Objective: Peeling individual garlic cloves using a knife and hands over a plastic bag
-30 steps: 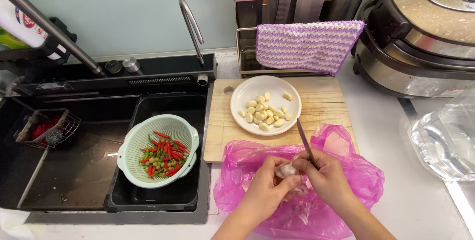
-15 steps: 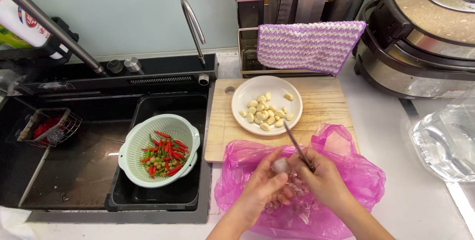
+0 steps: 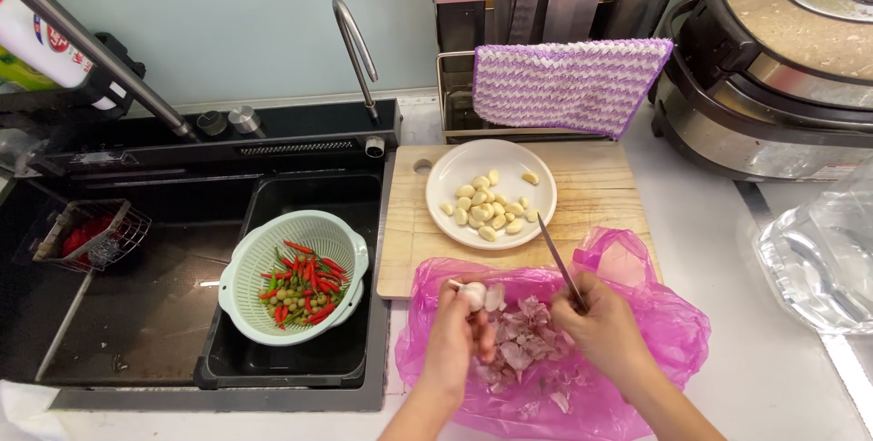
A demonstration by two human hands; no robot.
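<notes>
We count one plate (image 3: 452,173) on one board (image 3: 600,195), roughly a dozen peeled cloves on it. One colander (image 3: 250,264) of chillies sits in the sink (image 3: 136,314). Left hand (image 3: 459,336): fingers clamped on one garlic clove (image 3: 473,294) at the fingertips, over the pink bag (image 3: 664,332) of skins. Right hand (image 3: 605,327): fingers closed on one knife (image 3: 556,255), blade pointing toward the plate.

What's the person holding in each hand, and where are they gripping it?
The left hand pinches a garlic clove at its fingertips, by its lower end. The right hand holds a small knife by the handle, hidden in the fist, blade pointing up.
</notes>
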